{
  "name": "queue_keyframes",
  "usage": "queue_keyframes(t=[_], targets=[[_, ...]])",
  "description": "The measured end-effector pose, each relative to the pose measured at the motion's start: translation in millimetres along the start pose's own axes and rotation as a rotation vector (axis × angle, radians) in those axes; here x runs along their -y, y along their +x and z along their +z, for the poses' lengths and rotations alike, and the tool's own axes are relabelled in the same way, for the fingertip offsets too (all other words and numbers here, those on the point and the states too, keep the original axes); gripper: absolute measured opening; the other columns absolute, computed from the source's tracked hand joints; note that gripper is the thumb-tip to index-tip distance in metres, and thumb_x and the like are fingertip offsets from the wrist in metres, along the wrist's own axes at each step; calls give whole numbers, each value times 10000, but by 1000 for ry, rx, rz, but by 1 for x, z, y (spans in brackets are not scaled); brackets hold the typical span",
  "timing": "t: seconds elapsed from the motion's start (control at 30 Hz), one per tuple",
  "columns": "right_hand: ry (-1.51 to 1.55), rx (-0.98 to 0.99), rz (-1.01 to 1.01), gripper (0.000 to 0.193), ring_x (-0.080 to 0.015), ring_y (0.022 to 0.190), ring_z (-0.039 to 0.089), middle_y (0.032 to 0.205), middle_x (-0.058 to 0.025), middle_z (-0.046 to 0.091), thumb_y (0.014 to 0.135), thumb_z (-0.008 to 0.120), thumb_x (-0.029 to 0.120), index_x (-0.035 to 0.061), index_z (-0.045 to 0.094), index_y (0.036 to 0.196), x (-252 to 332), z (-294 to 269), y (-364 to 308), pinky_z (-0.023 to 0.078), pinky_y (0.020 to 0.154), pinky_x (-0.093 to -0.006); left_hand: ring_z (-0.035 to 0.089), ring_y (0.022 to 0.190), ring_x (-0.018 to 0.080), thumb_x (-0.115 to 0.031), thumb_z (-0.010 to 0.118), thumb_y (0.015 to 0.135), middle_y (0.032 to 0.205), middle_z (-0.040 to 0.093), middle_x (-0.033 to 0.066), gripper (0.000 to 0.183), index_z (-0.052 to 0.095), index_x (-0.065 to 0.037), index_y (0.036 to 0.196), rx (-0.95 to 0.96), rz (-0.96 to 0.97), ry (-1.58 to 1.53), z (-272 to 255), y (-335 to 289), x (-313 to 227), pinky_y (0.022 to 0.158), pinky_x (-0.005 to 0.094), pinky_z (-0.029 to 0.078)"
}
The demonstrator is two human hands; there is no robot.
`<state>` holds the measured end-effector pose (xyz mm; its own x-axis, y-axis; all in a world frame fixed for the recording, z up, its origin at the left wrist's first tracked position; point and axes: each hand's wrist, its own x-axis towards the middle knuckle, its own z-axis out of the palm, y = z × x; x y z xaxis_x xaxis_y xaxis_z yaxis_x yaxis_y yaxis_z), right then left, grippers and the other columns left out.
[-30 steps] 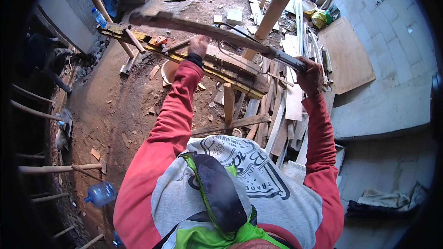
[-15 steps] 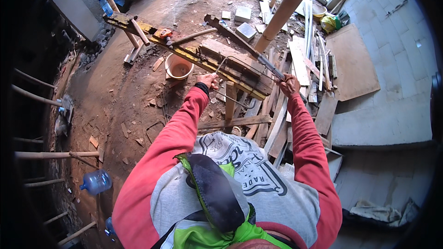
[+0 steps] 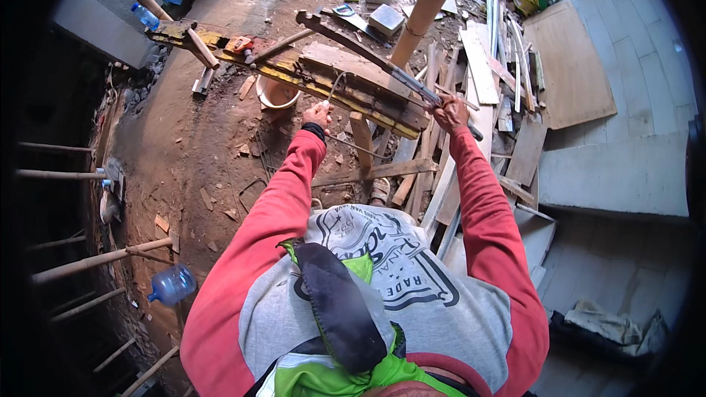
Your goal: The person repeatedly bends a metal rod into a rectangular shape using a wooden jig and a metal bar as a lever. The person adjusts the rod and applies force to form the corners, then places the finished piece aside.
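My left hand (image 3: 318,115), a dark band at its wrist, is closed on a thin bent steel rod (image 3: 358,148) at the near edge of a wooden beam bench (image 3: 273,76). One arm of the rod rises over the bench's yellow edge; another runs low toward the right, below the beam. My right hand (image 3: 451,112) is wrapped around the handle end of a long metal bar (image 3: 360,50). That bar slants up and left above the bench, its dark, notched end far from me. Whether the right fingers also touch the rod cannot be made out.
On the bench lie an orange tool (image 3: 241,45) and a wooden-handled hammer-like piece. Below it stands a pale bucket (image 3: 276,93). A bamboo pole (image 3: 426,15) rises behind. Loose boards (image 3: 478,66) pile up at the right; a water jug (image 3: 173,284) lies lower left.
The rod has turned: its bent section, which lay across the beam toward my right hand, now shows as a short upright hook. Both hands shifted slightly left and up as the view moved.
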<state>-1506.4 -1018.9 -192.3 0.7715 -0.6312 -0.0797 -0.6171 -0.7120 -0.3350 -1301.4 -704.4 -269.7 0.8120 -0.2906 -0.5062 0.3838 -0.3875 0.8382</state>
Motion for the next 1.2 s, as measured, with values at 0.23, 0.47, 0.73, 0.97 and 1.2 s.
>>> queue_keyframes(t=[0.23,0.47,0.73,0.97,1.2], targets=[[-131,-63,22,450,-331,937,704,968,-122,727,736,758,529,284,716,1110,2,10,-8,554,821,-469,355,431,80,-443,598,967,575,442,-41,353,715,-110,952,187,-144,-194,-11,3,-10,378,258,347],[-73,-32,105,427,-354,925,701,977,-129,728,731,746,569,255,736,1020,18,10,-12,542,792,-469,393,438,80,-511,622,933,560,437,-35,420,720,-103,937,166,-142,-18,-23,4,-17,388,263,387],[-103,-46,156,480,-356,976,687,1023,-124,714,744,758,551,244,668,1101,22,15,-22,537,819,-497,584,545,174,-403,571,955,643,585,40,342,719,-104,881,17,183,258,1,53,45,455,349,498],[-159,-122,168,400,-340,972,685,1012,-83,702,778,746,494,217,655,1051,28,5,-32,532,761,-492,537,477,159,-387,470,986,601,566,50,402,683,-83,833,131,520,588,-4,110,78,408,338,461],[28,-225,102,416,-393,780,674,789,-162,688,781,714,558,162,651,893,-23,-26,-148,489,650,-505,501,460,140,-410,472,1004,619,545,38,402,602,-82,812,187,-21,118,2,42,27,406,345,483]])
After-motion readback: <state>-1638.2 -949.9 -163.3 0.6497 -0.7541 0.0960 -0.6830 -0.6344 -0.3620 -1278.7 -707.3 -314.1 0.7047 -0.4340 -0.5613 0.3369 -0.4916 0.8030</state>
